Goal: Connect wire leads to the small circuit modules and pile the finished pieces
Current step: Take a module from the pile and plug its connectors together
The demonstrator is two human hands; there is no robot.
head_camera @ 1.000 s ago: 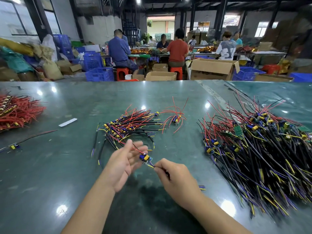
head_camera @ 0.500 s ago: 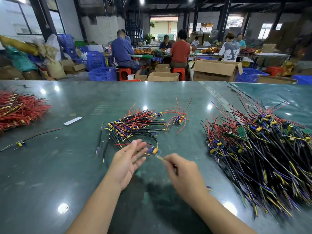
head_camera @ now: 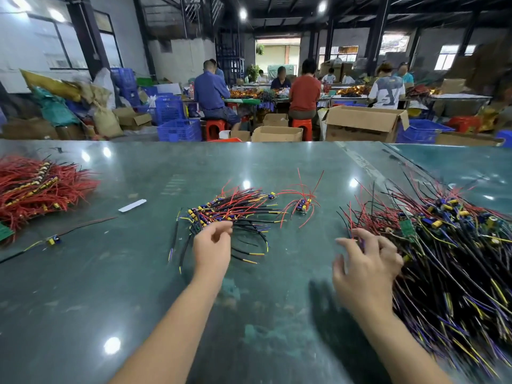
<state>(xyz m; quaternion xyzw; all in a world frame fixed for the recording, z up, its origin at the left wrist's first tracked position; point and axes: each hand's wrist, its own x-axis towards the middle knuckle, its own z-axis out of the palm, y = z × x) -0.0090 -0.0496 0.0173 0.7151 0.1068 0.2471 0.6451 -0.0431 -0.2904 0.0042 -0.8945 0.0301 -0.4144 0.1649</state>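
A small pile of wired modules [head_camera: 232,210], with red, black and yellow leads, lies at the table's middle. My left hand [head_camera: 212,246] hovers at its near edge, fingers loosely curled and holding nothing. A large heap of modules with black, red and yellow leads [head_camera: 454,245] covers the right side. My right hand [head_camera: 365,263] has its fingers spread at that heap's left edge, fingertips among the red leads, with nothing gripped. A little cluster of modules with red leads [head_camera: 302,206] sits just right of the small pile.
On the dark green table [head_camera: 110,286], a heap of red wires [head_camera: 36,187] lies far left, a single wired module [head_camera: 52,240] in front of it and a white strip [head_camera: 132,205] nearby. Behind the table, people sit among cardboard boxes [head_camera: 363,123] and blue crates.
Both hands held one module with its lead between them. Now that piece is out of my hands; the left hand moved up to the small pile and the right swung out to the large heap.
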